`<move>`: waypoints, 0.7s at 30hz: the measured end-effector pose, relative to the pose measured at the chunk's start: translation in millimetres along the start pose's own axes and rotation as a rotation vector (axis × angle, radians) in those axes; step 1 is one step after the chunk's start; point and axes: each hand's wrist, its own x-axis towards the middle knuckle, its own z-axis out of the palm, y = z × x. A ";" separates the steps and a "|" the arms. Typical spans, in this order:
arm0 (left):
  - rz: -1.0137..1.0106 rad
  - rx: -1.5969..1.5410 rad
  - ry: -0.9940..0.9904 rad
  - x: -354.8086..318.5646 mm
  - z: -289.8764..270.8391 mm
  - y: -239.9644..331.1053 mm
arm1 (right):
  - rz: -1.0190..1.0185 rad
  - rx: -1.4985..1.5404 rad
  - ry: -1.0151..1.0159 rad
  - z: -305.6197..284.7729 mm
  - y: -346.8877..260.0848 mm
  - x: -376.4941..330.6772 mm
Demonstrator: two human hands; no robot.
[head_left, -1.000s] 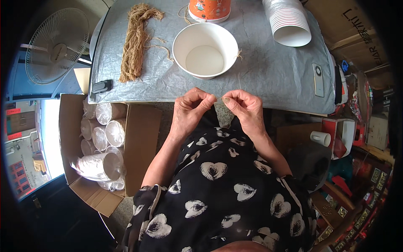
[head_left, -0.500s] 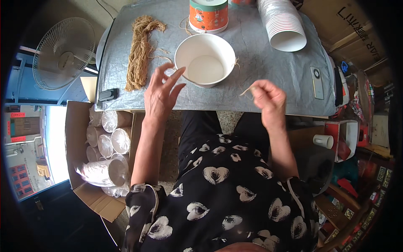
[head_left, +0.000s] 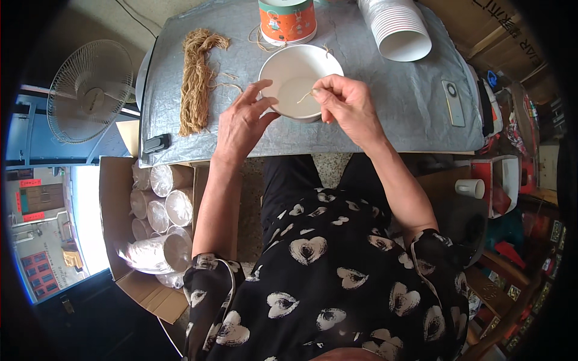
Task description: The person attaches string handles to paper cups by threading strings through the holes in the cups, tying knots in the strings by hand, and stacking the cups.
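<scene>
Both hands are working at the white paper bowl (head_left: 297, 81), which is sitting on the grey table cover (head_left: 373, 96) near its front edge. Right hand (head_left: 349, 108) is pinching a short piece of twine (head_left: 304, 96) over the bowl's 3 o'clock rim; 0.5 s ago it was holding that piece clear of the bowl, so the twine is now being brought to it. Left hand (head_left: 241, 123) is spreading its fingers against the 9 o'clock wall, steadying it. At 10 o'clock a twine bundle (head_left: 197, 81) is lying; at 12 an orange canister (head_left: 288, 21); at 1 o'clock stacked cups (head_left: 394, 27).
</scene>
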 end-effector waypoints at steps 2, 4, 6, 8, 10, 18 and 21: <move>0.059 -0.087 -0.008 -8.8 5.0 -4.2 | 0.024 -0.026 -0.023 4.8 9.6 -0.1; 0.050 -0.144 0.023 -21.3 6.5 9.6 | 0.054 -0.084 -0.047 7.2 17.4 -3.6; 0.034 -0.191 0.087 -36.8 10.1 22.0 | 0.025 -0.146 -0.057 7.5 17.0 -8.4; 0.014 -0.198 0.095 -54.4 13.3 28.7 | -0.003 -0.210 -0.071 8.4 13.6 -14.4; 0.006 -0.208 0.102 -67.2 17.4 34.9 | 0.038 -0.262 -0.151 8.9 8.1 -22.0; -0.009 -0.285 0.132 -93.5 37.9 49.5 | 0.113 -0.359 -0.229 14.3 9.8 -40.0; -0.028 -0.308 0.136 -94.6 38.9 52.4 | 0.140 -0.382 -0.240 17.2 11.1 -42.3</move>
